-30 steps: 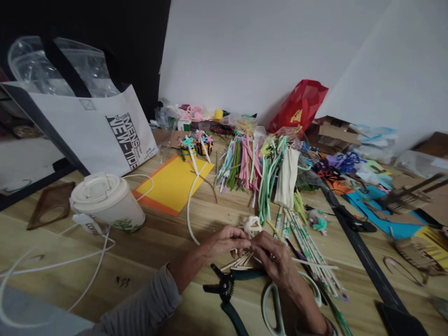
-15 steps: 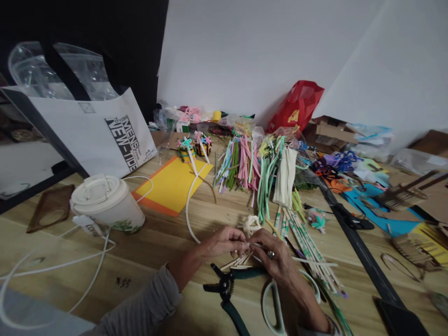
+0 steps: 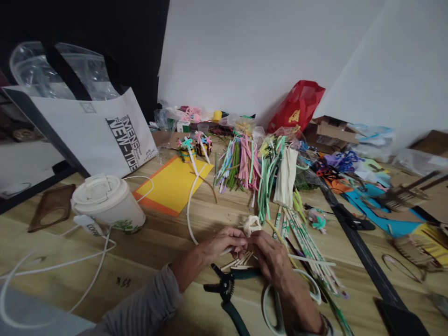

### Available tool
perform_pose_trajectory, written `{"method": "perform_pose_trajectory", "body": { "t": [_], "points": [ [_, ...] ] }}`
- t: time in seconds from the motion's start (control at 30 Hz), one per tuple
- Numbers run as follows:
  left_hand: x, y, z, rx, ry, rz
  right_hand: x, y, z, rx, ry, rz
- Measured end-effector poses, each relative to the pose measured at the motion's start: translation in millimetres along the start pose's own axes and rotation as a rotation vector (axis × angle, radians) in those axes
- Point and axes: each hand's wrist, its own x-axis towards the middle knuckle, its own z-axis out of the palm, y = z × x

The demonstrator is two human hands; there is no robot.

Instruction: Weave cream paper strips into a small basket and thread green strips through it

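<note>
My left hand (image 3: 220, 242) and my right hand (image 3: 273, 256) meet low in the middle of the wooden table (image 3: 154, 242). Both pinch a thin white strip (image 3: 308, 260) that runs out to the right over the table. Just beyond the fingertips sits a small cream knotted piece (image 3: 251, 225). Short cream sticks (image 3: 240, 262) lie under the hands. Dark green pliers (image 3: 227, 289) and white-handled scissors (image 3: 276, 312) lie below the hands, near the wrists.
A lidded paper cup (image 3: 107, 203) and a white cord (image 3: 52, 266) lie at left. Behind are a white bag (image 3: 94, 130), yellow paper (image 3: 173, 184) and bundles of coloured strips (image 3: 255, 168). A black ruler (image 3: 357, 242), a red bag (image 3: 297, 105) and cardboard clutter fill the right.
The hands stay together at the same spot; the right hand has turned slightly, its fingers shifting along the strip. Nothing else has moved.
</note>
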Motion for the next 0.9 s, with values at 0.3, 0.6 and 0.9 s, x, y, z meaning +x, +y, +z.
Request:
{"method": "perform_pose_trajectory", "body": {
  "t": [0.3,0.6,0.9],
  "points": [
    [1.2,-2.3,5.0,0.295,0.115,0.157,-3.6,6.5,1.7,-0.116,0.064,-0.035],
    [-5.6,-10.5,10.2,1.347,0.394,0.573,-0.4,3.0,2.8,-0.058,0.060,0.019],
    [-3.3,-12.1,6.3,1.314,0.334,0.554,0.6,5.5,1.4,-0.027,0.032,0.032]
  ]
}}
